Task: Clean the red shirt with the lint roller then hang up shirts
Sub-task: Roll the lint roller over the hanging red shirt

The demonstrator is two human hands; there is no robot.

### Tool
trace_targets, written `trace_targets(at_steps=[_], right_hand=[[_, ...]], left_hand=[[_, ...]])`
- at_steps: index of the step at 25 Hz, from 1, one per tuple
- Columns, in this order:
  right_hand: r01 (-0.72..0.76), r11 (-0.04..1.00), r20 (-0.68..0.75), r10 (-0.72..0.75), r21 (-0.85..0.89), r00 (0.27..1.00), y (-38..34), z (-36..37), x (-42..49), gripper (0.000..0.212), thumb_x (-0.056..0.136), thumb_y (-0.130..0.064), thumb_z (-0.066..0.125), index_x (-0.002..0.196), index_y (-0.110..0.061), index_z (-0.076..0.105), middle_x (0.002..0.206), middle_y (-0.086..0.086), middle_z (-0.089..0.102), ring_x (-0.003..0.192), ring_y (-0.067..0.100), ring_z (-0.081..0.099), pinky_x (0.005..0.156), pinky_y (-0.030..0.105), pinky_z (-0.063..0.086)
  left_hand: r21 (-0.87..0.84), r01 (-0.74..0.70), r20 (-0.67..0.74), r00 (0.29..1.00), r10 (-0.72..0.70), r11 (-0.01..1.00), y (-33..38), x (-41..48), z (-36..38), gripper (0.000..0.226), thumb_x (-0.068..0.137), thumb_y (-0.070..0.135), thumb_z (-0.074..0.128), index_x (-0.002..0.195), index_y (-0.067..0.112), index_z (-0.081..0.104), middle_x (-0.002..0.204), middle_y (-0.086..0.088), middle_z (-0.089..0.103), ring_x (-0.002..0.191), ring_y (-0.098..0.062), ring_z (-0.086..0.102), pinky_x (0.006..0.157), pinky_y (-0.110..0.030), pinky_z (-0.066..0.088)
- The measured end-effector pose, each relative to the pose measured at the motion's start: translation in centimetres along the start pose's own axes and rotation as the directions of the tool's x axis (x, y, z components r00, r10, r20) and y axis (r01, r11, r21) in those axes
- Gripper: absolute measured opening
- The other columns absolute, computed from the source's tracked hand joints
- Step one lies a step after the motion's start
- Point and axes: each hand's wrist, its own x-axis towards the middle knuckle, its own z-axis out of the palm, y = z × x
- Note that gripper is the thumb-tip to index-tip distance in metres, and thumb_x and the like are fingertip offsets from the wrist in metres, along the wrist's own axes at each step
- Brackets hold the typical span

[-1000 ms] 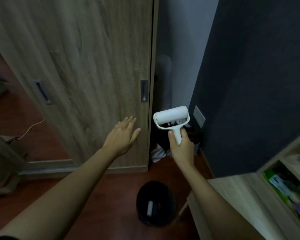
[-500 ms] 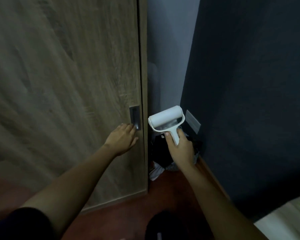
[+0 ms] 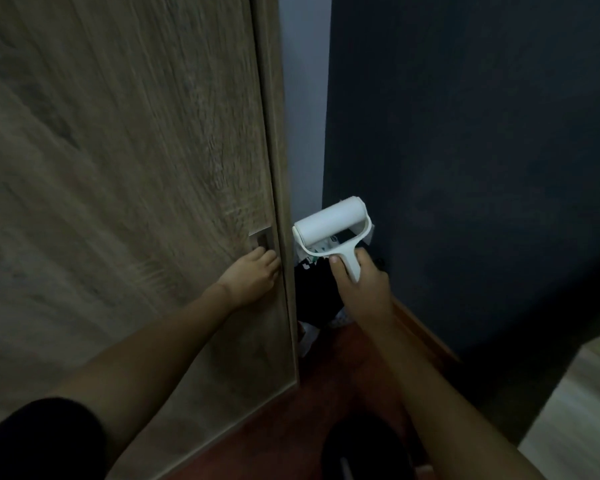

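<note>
White lint roller [image 3: 331, 220], wood-grain door [image 3: 125, 168], navy wall [image 3: 465, 133].
</note>
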Motion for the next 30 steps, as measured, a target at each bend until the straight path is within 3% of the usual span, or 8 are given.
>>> trace_targets(at_steps=[5, 9, 11, 12, 14, 17, 23, 30], right_hand=[[0.027, 0.999, 0.03, -0.028, 0.032, 0.999, -1.6, 0.5, -1.7, 0.031, 0.087, -0.047, 0.054, 0.088, -0.016, 0.053, 0.075, 0.005, 0.065, 0.071, 0.023, 0.064, 0.067, 0.044, 0.054], [0.051, 0.998, 0.107, -0.055, 0.042, 0.993, -2.9, 0.8, -3.6, 0.031, 0.089, -0.043, 0.054, 0.087, -0.012, 0.054, 0.071, 0.001, 0.062, 0.064, 0.013, 0.059, 0.062, 0.032, 0.048], [0.053, 0.997, 0.14, -0.062, 0.064, 0.988, -3.4, 1.5, -4.8, 0.031, 0.09, -0.042, 0.053, 0.088, -0.012, 0.055, 0.069, -0.002, 0.06, 0.061, 0.002, 0.055, 0.06, 0.027, 0.043], [0.053, 0.996, 0.15, -0.063, 0.074, 0.987, -3.7, 1.8, -5.3, 0.03, 0.09, -0.042, 0.053, 0.088, -0.012, 0.055, 0.069, -0.004, 0.059, 0.061, -0.001, 0.054, 0.06, 0.026, 0.041], [0.062, 0.993, 0.169, -0.079, 0.104, 0.982, -4.4, 2.9, -6.4, 0.029, 0.089, -0.042, 0.053, 0.089, -0.013, 0.057, 0.069, -0.006, 0.059, 0.063, 0.0, 0.054, 0.06, 0.026, 0.041], [0.089, 0.983, 0.181, -0.119, 0.162, 0.976, -6.2, 4.8, -8.1, 0.027, 0.088, -0.042, 0.054, 0.086, -0.016, 0.057, 0.067, -0.006, 0.06, 0.064, 0.006, 0.058, 0.061, 0.029, 0.048], [0.159, 0.965, 0.207, -0.203, 0.211, 0.957, -9.8, 8.1, -11.7, 0.031, 0.086, -0.05, 0.051, 0.08, -0.02, 0.051, 0.059, -0.002, 0.058, 0.058, 0.012, 0.059, 0.056, 0.034, 0.05], [0.168, 0.95, 0.209, -0.226, 0.261, 0.951, -15.0, 11.7, -16.4, 0.021, 0.09, -0.039, 0.054, 0.079, -0.021, 0.05, 0.058, -0.009, 0.055, 0.057, -0.003, 0.054, 0.051, 0.009, 0.037]], left_hand=[[-0.069, 0.091, 0.015, 0.996, -0.09, 0.994, 0.3, -2.0, -0.2, 0.041, 0.075, 0.016, 0.035, 0.072, 0.012, 0.075, 0.071, -0.003, 0.067, 0.067, -0.02, 0.059, 0.062, -0.026, 0.046], [-0.102, 0.181, 0.038, 0.983, -0.178, 0.978, 1.2, -5.8, -0.4, 0.013, 0.067, 0.019, 0.064, 0.066, 0.01, 0.074, 0.07, -0.004, 0.065, 0.065, -0.021, 0.057, 0.061, -0.028, 0.046], [-0.135, 0.261, 0.093, 0.964, -0.25, 0.956, 1.8, -8.1, -0.7, 0.013, 0.064, 0.019, 0.063, 0.063, 0.012, 0.073, 0.07, -0.004, 0.065, 0.065, -0.02, 0.058, 0.061, -0.028, 0.046], [-0.128, 0.302, 0.122, 0.95, -0.287, 0.945, 2.0, -9.1, -0.9, 0.016, 0.067, 0.021, 0.061, 0.067, 0.014, 0.074, 0.075, -0.003, 0.066, 0.07, -0.02, 0.059, 0.065, -0.029, 0.047], [-0.116, 0.403, 0.213, 0.903, -0.374, 0.908, 2.7, -11.5, -1.2, 0.028, 0.083, 0.023, 0.05, 0.093, 0.014, 0.074, 0.103, -0.006, 0.066, 0.095, -0.023, 0.058, 0.083, -0.033, 0.046], [-0.116, 0.523, 0.39, 0.806, -0.446, 0.844, 3.2, -15.5, -1.0, 0.037, 0.095, 0.021, 0.036, 0.122, 0.009, 0.058, 0.136, -0.013, 0.047, 0.122, -0.029, 0.041, 0.102, -0.038, 0.033], [-0.047, 0.582, 0.551, 0.693, -0.464, 0.812, 3.4, -24.1, 0.1, 0.04, 0.094, 0.026, 0.038, 0.129, 0.013, 0.053, 0.139, -0.01, 0.043, 0.12, -0.027, 0.04, 0.1, -0.037, 0.035], [-0.008, 0.555, 0.594, 0.672, -0.442, 0.832, 3.4, -35.2, 2.7, 0.043, 0.094, 0.027, 0.037, 0.132, 0.013, 0.05, 0.139, -0.008, 0.043, 0.121, -0.025, 0.041, 0.098, -0.036, 0.035]])
